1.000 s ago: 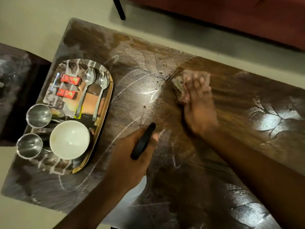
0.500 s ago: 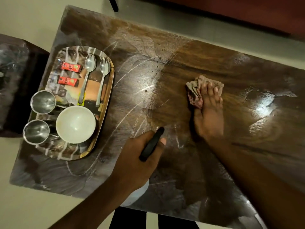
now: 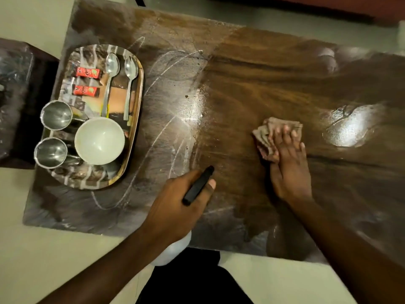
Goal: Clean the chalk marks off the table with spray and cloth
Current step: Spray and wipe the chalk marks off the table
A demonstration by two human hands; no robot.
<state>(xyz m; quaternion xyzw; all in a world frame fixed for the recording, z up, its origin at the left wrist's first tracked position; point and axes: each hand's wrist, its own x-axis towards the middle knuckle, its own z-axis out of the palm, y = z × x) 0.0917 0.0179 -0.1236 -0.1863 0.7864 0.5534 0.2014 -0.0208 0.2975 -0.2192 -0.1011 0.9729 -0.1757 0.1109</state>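
Note:
My right hand (image 3: pixel 287 163) lies flat with straight fingers on a folded brown cloth (image 3: pixel 263 137), pressing it onto the dark wooden table (image 3: pixel 252 84). My left hand (image 3: pixel 177 205) grips a spray bottle (image 3: pixel 173 251); its black nozzle sticks out between my fingers and its pale body shows below my wrist. White chalk marks (image 3: pixel 166 126) curve across the table between the tray and the wiped, wet-looking middle.
A steel tray (image 3: pixel 133 150) at the table's left end carries two spoons (image 3: pixel 121 84), two red sachets (image 3: pixel 87 81), two steel cups (image 3: pixel 53 134) and a white bowl (image 3: pixel 99 140). A dark stool (image 3: pixel 17 106) stands left of the table.
My right hand has slid the cloth to the right and toward me across the table. The left hand keeps holding the spray bottle near the front edge.

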